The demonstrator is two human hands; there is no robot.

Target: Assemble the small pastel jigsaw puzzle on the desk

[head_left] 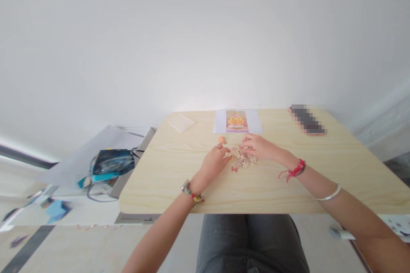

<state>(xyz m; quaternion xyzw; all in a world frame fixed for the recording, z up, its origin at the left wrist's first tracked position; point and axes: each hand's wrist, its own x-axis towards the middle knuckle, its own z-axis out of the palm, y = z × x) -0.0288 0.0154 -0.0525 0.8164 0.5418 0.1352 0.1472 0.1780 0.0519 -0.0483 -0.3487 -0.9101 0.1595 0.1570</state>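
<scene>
Puzzle pieces (pixel 245 163) are piled loosely on the wood-grained table (pixel 153 175), on the near side of a white sheet (pixel 255 121) on which an orange cartoon picture (pixel 237 122) is printed. A small orange cluster (pixel 222 139) is set apart from the pile, beyond its left side. The left hand (pixel 214 163) is positioned at the pile's left side, fingertips near the orange cluster, thumb and fingers slightly spread; whether a piece is gripped cannot be determined. The right hand (pixel 260 147) is held over the pile's right side, with fingers bent and narrowly spaced; its grip is likewise not discernible. A translucent sheet (pixel 180 122) is laid toward the table's far left corner, and a pixelated dark object (pixel 307 121) is located toward the far right.
</scene>
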